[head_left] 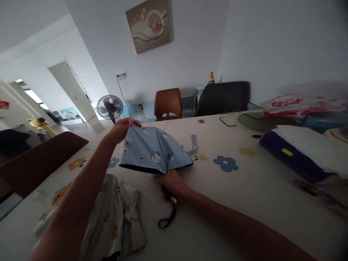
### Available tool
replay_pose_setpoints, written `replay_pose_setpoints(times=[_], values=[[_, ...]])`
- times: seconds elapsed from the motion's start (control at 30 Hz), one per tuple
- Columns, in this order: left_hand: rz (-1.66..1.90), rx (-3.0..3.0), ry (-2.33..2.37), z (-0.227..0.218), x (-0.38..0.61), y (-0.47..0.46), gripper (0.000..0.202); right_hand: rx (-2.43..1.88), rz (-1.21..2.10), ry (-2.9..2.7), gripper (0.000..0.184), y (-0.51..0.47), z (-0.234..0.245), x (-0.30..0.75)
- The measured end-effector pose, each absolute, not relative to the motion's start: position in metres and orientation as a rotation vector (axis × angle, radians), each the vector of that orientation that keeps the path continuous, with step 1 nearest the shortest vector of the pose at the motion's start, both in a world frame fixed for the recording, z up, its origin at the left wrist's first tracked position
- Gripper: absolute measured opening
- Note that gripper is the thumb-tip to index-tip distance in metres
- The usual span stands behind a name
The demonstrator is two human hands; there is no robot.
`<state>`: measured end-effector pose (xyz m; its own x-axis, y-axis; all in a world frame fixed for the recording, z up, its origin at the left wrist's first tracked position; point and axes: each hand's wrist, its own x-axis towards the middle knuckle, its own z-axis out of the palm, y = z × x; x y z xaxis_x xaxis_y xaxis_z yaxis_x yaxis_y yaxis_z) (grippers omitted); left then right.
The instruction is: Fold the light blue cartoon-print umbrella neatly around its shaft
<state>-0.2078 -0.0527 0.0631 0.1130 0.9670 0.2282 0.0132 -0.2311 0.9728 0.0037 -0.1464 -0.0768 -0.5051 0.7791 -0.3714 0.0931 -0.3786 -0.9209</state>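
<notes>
A light blue umbrella (152,148) with small animal prints is partly folded above the table, its dark underside showing along the lower edge. My left hand (125,128) pinches the canopy fabric at its upper left corner. Below the canopy, my right hand (174,185) is wrapped around the dark handle, and a black wrist strap (168,219) hangs from it. The closing strap (194,143) of the umbrella sticks out to the right. Crumpled white printed fabric (116,214) lies beneath my left forearm; its kind is unclear.
The white table (206,210) has printed flowers. To the right are a dark blue case (288,156), white paper (310,143), a pair of glasses (228,119), a green round mat (261,123) and a plastic bag (301,99). Behind stand a brown chair (168,101) and a fan (110,107).
</notes>
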Motion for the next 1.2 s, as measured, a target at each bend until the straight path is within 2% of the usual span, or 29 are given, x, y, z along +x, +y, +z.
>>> replay_pose_setpoints(times=[0.2, 0.4, 0.53, 0.6, 0.9, 1.2], values=[[1.464, 1.319, 1.042, 0.041, -0.209, -0.052, 0.027, -1.271, 1.895, -1.400, 0.024, -0.149, -0.067, 0.004], [1.512, 1.065, 1.134, 0.016, -0.207, -0.062, 0.019, -1.372, 1.888, -1.375, 0.021, -0.149, -0.066, 0.003], [1.363, 0.986, 1.228, 0.010, -0.202, -0.073, 0.039, -1.357, 1.858, -1.376, 0.022, -0.147, -0.071, 0.002], [1.397, 0.979, 1.298, 0.008, -0.198, -0.075, 0.042, -1.362, 1.842, -1.387, 0.023, -0.147, -0.072, 0.002], [1.737, 1.166, 1.522, -0.005, -0.191, -0.067, 0.028, -1.411, 1.802, -1.459, 0.024, -0.150, -0.066, 0.004], [1.665, 1.575, 1.820, -0.035, -0.190, -0.057, 0.033, -1.444, 1.787, -1.416, 0.027, -0.153, -0.059, 0.008]])
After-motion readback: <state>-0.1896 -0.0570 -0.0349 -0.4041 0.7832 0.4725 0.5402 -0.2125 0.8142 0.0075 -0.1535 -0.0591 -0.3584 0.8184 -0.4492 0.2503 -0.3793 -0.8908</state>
